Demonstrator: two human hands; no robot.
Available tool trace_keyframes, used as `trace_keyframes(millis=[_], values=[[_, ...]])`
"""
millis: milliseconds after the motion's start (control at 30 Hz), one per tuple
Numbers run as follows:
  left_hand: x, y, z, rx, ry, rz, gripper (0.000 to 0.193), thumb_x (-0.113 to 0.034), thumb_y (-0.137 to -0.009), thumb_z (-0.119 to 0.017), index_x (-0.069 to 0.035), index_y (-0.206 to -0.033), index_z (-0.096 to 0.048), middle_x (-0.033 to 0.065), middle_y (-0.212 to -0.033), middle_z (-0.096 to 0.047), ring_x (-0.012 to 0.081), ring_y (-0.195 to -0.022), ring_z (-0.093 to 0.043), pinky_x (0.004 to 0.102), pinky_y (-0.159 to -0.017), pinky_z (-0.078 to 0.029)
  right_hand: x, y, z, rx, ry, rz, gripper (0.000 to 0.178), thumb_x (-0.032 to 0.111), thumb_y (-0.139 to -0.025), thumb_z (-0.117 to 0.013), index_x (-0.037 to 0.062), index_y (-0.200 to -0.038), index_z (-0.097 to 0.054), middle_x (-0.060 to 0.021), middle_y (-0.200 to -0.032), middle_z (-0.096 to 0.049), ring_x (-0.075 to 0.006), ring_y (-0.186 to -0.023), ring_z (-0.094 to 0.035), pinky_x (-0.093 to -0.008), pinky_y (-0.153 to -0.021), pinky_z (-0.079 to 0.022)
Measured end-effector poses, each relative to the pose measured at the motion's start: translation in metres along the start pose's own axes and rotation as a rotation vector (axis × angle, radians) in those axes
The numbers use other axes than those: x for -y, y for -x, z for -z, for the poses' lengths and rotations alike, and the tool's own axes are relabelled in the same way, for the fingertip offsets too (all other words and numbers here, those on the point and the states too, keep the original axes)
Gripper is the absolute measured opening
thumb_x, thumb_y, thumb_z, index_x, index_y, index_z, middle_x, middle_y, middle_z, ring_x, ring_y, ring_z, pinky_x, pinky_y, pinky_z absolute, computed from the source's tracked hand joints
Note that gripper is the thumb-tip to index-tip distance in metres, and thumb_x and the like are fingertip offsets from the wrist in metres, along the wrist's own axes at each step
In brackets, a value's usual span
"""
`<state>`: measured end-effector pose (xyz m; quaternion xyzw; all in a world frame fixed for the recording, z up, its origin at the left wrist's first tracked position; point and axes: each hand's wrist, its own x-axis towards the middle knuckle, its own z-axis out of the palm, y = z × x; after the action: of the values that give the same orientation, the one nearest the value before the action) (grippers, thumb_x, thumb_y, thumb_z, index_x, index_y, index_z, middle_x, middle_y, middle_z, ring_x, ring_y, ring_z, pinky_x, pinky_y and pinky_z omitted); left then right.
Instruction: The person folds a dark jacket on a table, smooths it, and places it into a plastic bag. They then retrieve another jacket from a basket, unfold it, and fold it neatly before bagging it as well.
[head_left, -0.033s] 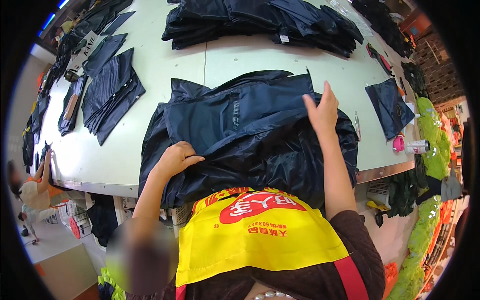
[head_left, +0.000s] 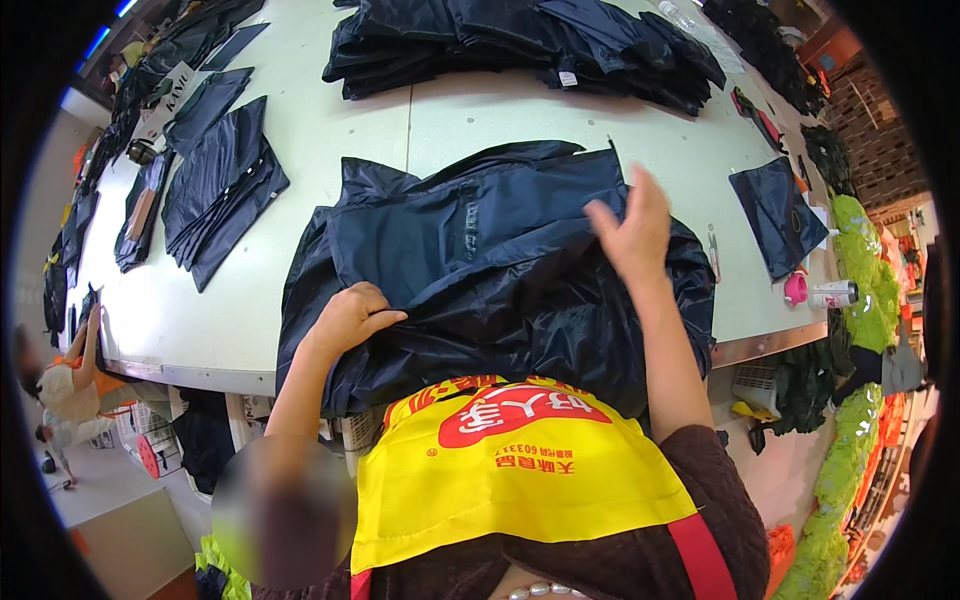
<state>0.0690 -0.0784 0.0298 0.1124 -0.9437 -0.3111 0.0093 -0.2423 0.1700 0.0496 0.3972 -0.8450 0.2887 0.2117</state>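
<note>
A shiny dark navy garment (head_left: 400,240) lies spread in front of me, rumpled on the side toward my body. Across its upper part runs a flatter matte panel with a short dark strip (head_left: 472,222) down it. My left hand (head_left: 352,320) is closed at the panel's lower left edge, fingers curled and thumb stretched along the fold. Over the garment's right side my right hand (head_left: 640,230) is raised with thumb and fingers apart, slightly blurred, holding nothing.
A thick stack of dark garments (head_left: 480,45) lies at the table's far side. Flat dark pieces (head_left: 225,180) are piled left. To the right are a dark folded piece (head_left: 778,215), a pink ring-shaped item (head_left: 795,289) and a can (head_left: 834,294). Another person (head_left: 75,375) is at the far left.
My right hand has shifted a little to the left over the garment. My left hand stays at the same fold.
</note>
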Motion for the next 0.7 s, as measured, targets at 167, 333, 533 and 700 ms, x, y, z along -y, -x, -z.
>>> trace_keyframes(millis=[167,333,533,700], values=[[0.004,-0.010,0.007,0.044,0.078,0.074,0.036,-0.030,-0.082,-0.065,0.003,-0.066,-0.061,0.0165,-0.064,-0.057,0.0296,-0.061,-0.056,0.0358,-0.057,-0.044,0.060,0.037,-0.014,0.524,-0.065,0.500,0.049,0.025,-0.071,-0.071,0.0067,-0.114,-0.056,-0.0132,-0.111,-0.058,-0.0280,-0.111,-0.052,-0.0432,-0.099,-0.035],[0.008,-0.026,0.027,-0.043,0.243,0.260,0.035,-0.028,-0.084,-0.065,0.004,-0.070,-0.061,0.0120,-0.054,-0.049,0.0135,-0.049,-0.046,0.0310,-0.049,-0.039,0.028,0.006,-0.025,1.064,-0.605,0.098,0.027,0.027,-0.080,-0.064,0.0040,-0.095,-0.063,-0.0144,-0.085,-0.066,-0.0325,-0.080,-0.062,-0.0366,-0.072,-0.049],[0.003,-0.054,0.013,-0.031,-0.113,0.154,0.045,-0.044,-0.083,-0.059,-0.002,-0.069,-0.062,0.0171,-0.064,-0.060,0.0344,-0.062,-0.059,0.0394,-0.056,-0.046,0.023,-0.020,-0.024,0.961,-0.352,0.197,0.038,0.036,-0.084,-0.060,0.0008,-0.099,-0.057,-0.0124,-0.091,-0.061,-0.0215,-0.084,-0.057,-0.0300,-0.076,-0.044],[-0.009,-0.054,-0.010,-0.100,-0.503,0.055,0.043,-0.049,-0.068,-0.070,-0.008,-0.079,-0.065,0.0084,-0.079,-0.064,0.0261,-0.083,-0.061,0.0376,-0.064,-0.051,0.014,-0.017,-0.050,0.926,-0.643,-0.061,0.027,0.026,-0.082,-0.049,0.0013,-0.083,-0.062,-0.0137,-0.083,-0.064,-0.0276,-0.082,-0.061,-0.0348,-0.075,-0.047]])
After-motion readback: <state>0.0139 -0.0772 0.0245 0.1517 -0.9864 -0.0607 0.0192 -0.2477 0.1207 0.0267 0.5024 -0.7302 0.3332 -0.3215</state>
